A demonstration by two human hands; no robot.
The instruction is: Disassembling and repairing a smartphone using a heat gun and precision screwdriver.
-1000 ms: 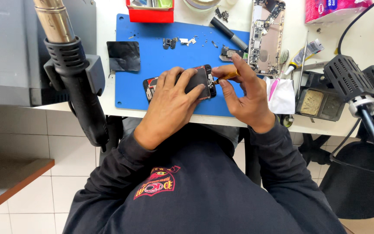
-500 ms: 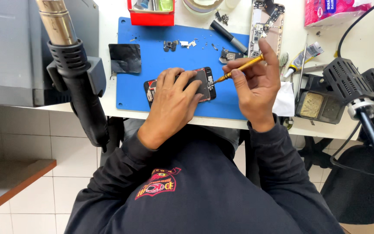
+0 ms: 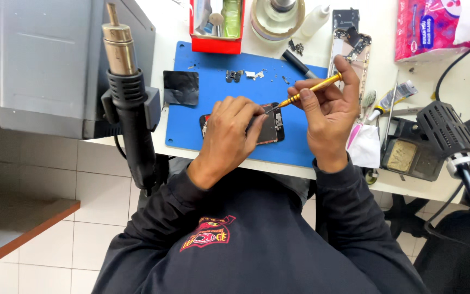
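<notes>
Phone (image 3: 270, 129), opened, lies flat on blue mat (image 3: 213, 76) at the near edge of white counter (image 3: 164, 38). Left hand (image 3: 229, 136) palm down, fingers curled over phone's left half, pinning it. Right hand (image 3: 327, 111) raised just right of phone, wrist bent, fingers pinched around yellow screwdriver (image 3: 305, 93); shaft slants down-left, tip at phone's top edge. Hot-air gun (image 3: 129, 98) stands upright, well left. Red tray (image 3: 216, 27) behind mat.
</notes>
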